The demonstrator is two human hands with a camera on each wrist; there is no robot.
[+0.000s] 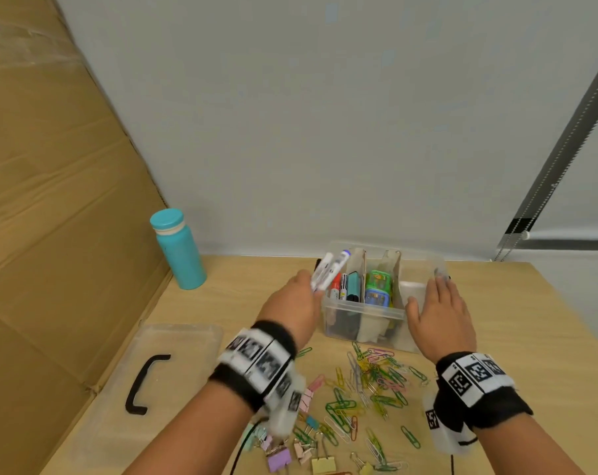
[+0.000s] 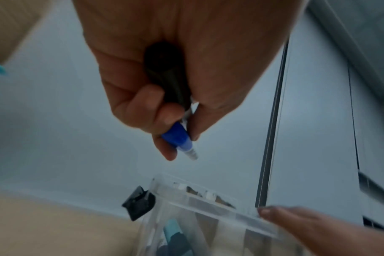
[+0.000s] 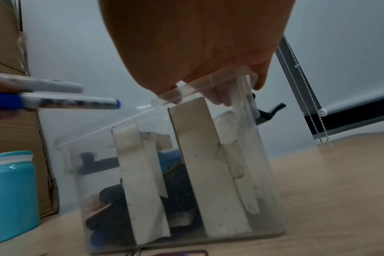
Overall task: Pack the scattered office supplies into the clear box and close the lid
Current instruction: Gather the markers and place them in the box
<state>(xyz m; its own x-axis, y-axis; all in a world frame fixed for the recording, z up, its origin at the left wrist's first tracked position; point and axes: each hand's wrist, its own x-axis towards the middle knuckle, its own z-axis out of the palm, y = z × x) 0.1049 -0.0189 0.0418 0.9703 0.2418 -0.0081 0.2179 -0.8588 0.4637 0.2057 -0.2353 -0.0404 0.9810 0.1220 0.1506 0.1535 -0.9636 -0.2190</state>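
1. Worktop (image 1: 530,320) carries the open clear box (image 1: 362,311), near the back wall.
2. Left hand (image 1: 290,303): fingers curled round two markers (image 1: 328,270) above the box's left end.
3. Right hand (image 1: 441,313): fingers hooked over its right rim.
4. Paper clips (image 1: 369,389) in front, lid (image 1: 174,371) to the left.

Teal bottle (image 1: 178,250) upright by cardboard sheet (image 1: 50,200), roller blind (image 1: 572,242) at right; wooden table (image 1: 530,320)

No legible text; print on markers (image 3: 66,102) blurred.

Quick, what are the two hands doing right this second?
Left hand: gripping two markers above the clear box.
Right hand: fingers curled over the clear box's right end.
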